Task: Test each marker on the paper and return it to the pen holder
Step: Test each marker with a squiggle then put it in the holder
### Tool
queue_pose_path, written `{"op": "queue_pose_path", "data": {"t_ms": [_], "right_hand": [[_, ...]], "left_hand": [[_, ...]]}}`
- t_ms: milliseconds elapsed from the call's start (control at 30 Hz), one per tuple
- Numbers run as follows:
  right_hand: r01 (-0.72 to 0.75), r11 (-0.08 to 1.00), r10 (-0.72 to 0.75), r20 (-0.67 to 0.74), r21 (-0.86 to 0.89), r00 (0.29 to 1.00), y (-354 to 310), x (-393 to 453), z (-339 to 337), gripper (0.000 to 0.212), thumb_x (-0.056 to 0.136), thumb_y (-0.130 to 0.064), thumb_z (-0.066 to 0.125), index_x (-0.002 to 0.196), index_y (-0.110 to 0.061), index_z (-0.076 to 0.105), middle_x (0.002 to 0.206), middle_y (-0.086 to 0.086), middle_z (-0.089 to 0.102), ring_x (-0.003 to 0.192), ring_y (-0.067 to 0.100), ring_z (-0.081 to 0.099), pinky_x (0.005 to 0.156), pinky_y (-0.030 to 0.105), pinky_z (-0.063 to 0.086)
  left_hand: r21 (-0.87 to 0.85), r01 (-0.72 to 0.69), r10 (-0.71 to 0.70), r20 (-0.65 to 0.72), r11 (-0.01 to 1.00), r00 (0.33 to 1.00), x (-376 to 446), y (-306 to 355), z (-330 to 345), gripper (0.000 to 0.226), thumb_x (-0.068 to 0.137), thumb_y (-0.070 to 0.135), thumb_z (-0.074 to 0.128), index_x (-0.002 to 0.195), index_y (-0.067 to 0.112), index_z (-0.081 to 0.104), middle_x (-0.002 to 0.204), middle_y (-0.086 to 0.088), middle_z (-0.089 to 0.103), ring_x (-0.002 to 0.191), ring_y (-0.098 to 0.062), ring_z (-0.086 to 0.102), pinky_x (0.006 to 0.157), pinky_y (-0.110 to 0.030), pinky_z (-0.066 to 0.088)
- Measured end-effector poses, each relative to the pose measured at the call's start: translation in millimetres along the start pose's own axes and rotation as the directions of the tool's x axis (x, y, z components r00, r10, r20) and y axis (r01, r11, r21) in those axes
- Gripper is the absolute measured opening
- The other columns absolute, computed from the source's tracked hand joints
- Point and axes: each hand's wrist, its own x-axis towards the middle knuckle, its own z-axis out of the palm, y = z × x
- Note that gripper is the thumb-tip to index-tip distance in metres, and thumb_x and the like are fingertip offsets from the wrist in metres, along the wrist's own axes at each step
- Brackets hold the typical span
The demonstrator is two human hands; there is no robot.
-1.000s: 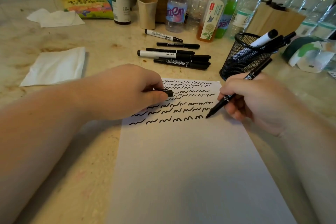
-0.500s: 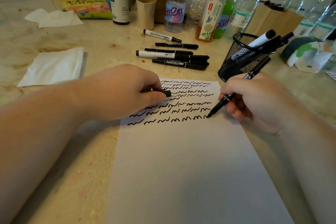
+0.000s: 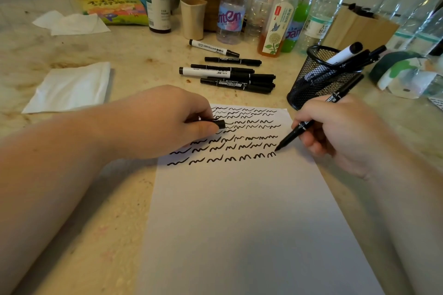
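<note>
Right hand [image 3: 340, 132] grips a slim black marker [image 3: 309, 122], its tip touching the paper [image 3: 239, 211] at the end of the lowest squiggle row. Left hand [image 3: 167, 122] pinches a black cap [image 3: 219, 124] over the sheet. A loose pen reads "TWIN MARKER" [image 3: 236, 85]; the mesh pen holder [image 3: 318, 76] stands just beyond.

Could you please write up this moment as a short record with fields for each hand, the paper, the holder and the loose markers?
right hand: grip on a black marker, tip at the end of the lowest squiggle row
left hand: pinching a black cap, resting on the paper
paper: squiggle rows at the top, the rest blank
pen holder: black mesh, several markers inside
loose markers: about six, lying behind the paper
</note>
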Motion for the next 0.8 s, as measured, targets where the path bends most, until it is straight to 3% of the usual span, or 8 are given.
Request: {"op": "queue_pose_path", "data": {"t_ms": [100, 233, 433, 800], "right_hand": [[0.078, 0.987, -0.078, -0.007, 0.141, 0.997, 0, 0, -1, 0.030, 0.081, -0.011, 0.061, 0.052, -0.014, 0.068, 0.043, 0.005, 0.051, 0.045, 0.023, 0.042, 0.041, 0.026, 0.033], [0.155, 0.941, -0.192, 0.097, 0.300, 0.977, -3, -2, 4, 0.020, 0.078, -0.015, 0.062, 0.060, -0.016, 0.068, 0.049, 0.006, 0.053, 0.048, 0.021, 0.045, 0.043, 0.026, 0.036], [0.153, 0.873, -0.275, 0.206, 0.464, 0.939, -3, -5, 10, 0.028, 0.085, -0.020, 0.054, 0.076, -0.010, 0.078, 0.063, 0.013, 0.068, 0.057, 0.024, 0.063, 0.052, 0.028, 0.052], [0.233, 0.885, -0.336, 0.205, 0.403, 0.920, -1, -9, 15, 0.020, 0.085, -0.011, 0.058, 0.084, -0.011, 0.078, 0.076, 0.019, 0.074, 0.065, 0.028, 0.070, 0.060, 0.030, 0.056]], "left_hand": [[0.008, -0.014, 0.015, -0.014, 1.000, 1.000, -1, 1, 0, 0.021, 0.089, 0.054, 0.052, 0.099, 0.039, 0.065, 0.068, 0.011, 0.062, 0.065, -0.003, 0.056, 0.056, -0.022, 0.040], [-0.010, -0.053, 0.052, -0.031, 0.999, 0.998, -2, 3, -1, 0.017, 0.087, 0.055, 0.052, 0.095, 0.042, 0.061, 0.070, 0.013, 0.063, 0.065, -0.003, 0.056, 0.056, -0.022, 0.040], [-0.071, -0.087, 0.084, -0.047, 0.994, 0.995, -2, 3, -2, 0.013, 0.087, 0.053, 0.053, 0.093, 0.043, 0.060, 0.077, 0.024, 0.068, 0.068, 0.004, 0.057, 0.054, -0.019, 0.038], [-0.099, -0.134, 0.129, -0.049, 0.986, 0.990, -3, 7, -3, 0.010, 0.085, 0.055, 0.053, 0.091, 0.047, 0.055, 0.080, 0.030, 0.066, 0.068, -0.002, 0.059, 0.057, -0.020, 0.045]]}}
